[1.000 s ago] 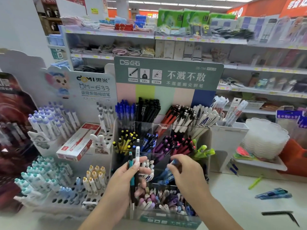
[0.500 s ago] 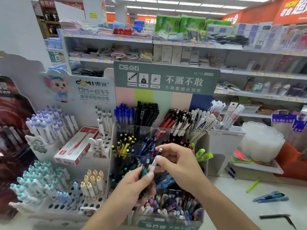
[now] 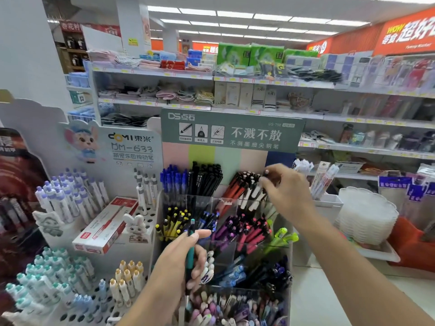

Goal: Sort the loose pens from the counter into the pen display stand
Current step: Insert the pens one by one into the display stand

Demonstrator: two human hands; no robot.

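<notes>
- Far left, a white perforated stand (image 3: 77,309) carries rows of white pens with teal, lilac and tan caps, and a flat red-and-white carton (image 3: 106,225) lies tilted on its upper tier.
- Just right of that, the left hand (image 3: 179,267) has its grip curled round a slim teal-barrelled pen (image 3: 190,255), which stands nearly upright with its tip up in front of the yellow-and-black pens.
- Centre, the clear acrylic tiered pen display stand (image 3: 286,295) with the green header card is packed by colour: blue and black at the back, yellow, navy, purple and pink in the middle row, pastel ones in front.
- Right of centre, the right hand (image 3: 286,191) reaches to the back row, its fingertips pinching a dark pen (image 3: 273,175) at the tops of the black-and-white pens there.
- Far right, a stack of white scalloped plastic trays (image 3: 367,215) sits on the pale table (image 3: 329,300).
</notes>
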